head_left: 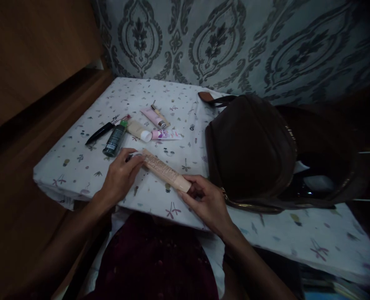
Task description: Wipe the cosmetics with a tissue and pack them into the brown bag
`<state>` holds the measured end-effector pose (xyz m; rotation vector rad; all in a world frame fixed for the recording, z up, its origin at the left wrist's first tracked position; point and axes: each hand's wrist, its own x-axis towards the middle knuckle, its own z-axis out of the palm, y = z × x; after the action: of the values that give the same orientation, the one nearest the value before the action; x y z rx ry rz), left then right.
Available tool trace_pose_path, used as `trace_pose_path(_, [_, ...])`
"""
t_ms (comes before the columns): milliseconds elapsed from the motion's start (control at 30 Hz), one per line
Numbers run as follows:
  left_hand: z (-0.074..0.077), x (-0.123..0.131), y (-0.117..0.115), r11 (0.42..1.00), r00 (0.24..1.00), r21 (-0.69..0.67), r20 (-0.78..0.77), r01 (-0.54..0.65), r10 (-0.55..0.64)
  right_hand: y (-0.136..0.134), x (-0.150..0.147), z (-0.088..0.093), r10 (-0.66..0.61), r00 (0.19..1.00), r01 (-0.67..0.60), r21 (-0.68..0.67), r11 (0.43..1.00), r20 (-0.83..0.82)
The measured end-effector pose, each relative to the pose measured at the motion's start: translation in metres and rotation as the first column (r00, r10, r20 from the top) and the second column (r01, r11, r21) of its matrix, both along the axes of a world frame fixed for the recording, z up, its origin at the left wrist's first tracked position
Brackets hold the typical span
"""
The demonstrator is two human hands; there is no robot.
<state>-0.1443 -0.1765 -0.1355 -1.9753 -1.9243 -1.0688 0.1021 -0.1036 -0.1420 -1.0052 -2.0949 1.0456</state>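
Note:
A long beige cosmetic tube (162, 168) with small print along its side is held between both hands, just over the near part of the cloth. My left hand (120, 171) pinches its far left end, where a pale tip shows by the fingers. The smooth lower right end sits between the thumb and fingers of my right hand (205, 200). Beyond my left hand lie a dark green bottle (114, 139) with a bright green cap and a cream tube (138, 130) with a white cap. Close by is a small pink and white tube (166, 134).
A brown leather backpack (250, 146) lies unzipped on the right, a dark shiny item inside its opening. Farther back are a pale pink tube (153, 117) and a black pen-like item (99, 133). The table (103, 98) has a patterned white cloth; a wooden cabinet (37, 54) borders it.

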Motion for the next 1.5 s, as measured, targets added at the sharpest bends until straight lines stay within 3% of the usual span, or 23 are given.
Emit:
trace_pose_path(200, [0.001,-0.004,0.0,0.999,0.997,0.022,0.053,-0.05,0.048,0.0,0.0,-0.001,-0.011,1.0,0.011,0.019,1.0,-0.01])
trace_pose_path(400, [0.006,0.001,-0.002,1.0,0.992,0.02,0.128,0.016,-0.019,-0.001,-0.002,0.0,-0.017,0.999,0.015,-0.046,0.999,-0.03])
trace_pose_path(600, [0.014,0.035,-0.005,0.985,0.972,0.066,0.164,0.16,-0.169,-0.003,-0.012,0.004,-0.041,0.989,0.007,-0.236,0.972,-0.14])
trace_pose_path(733, [0.013,0.065,-0.012,0.954,0.952,0.083,0.079,0.288,-0.295,-0.001,-0.017,0.011,-0.058,0.972,-0.037,-0.394,0.918,-0.226])
trace_pose_path(833, [0.01,0.071,-0.014,0.939,0.944,0.101,-0.008,0.328,-0.329,0.001,-0.017,0.014,-0.056,0.965,-0.079,-0.486,0.87,-0.257])
trace_pose_path(1000, [0.006,0.043,-0.006,0.981,0.982,0.103,-0.108,0.166,-0.155,0.003,-0.014,0.015,-0.064,0.967,-0.077,-0.528,0.846,-0.245])
trace_pose_path(1167, [0.014,0.001,0.004,0.994,0.996,0.113,-0.092,-0.01,0.021,0.003,-0.014,0.013,-0.072,0.974,-0.05,-0.515,0.856,-0.215])
trace_pose_path(1300, [0.017,-0.011,0.009,0.991,0.997,0.114,-0.026,-0.066,0.069,0.003,-0.014,0.009,-0.074,0.978,-0.039,-0.517,0.855,-0.196])
trace_pose_path(1500, [0.014,-0.005,0.012,0.995,0.998,0.086,-0.031,-0.044,0.047,0.0,-0.013,0.001,-0.064,0.967,-0.059,-0.461,0.885,-0.247])
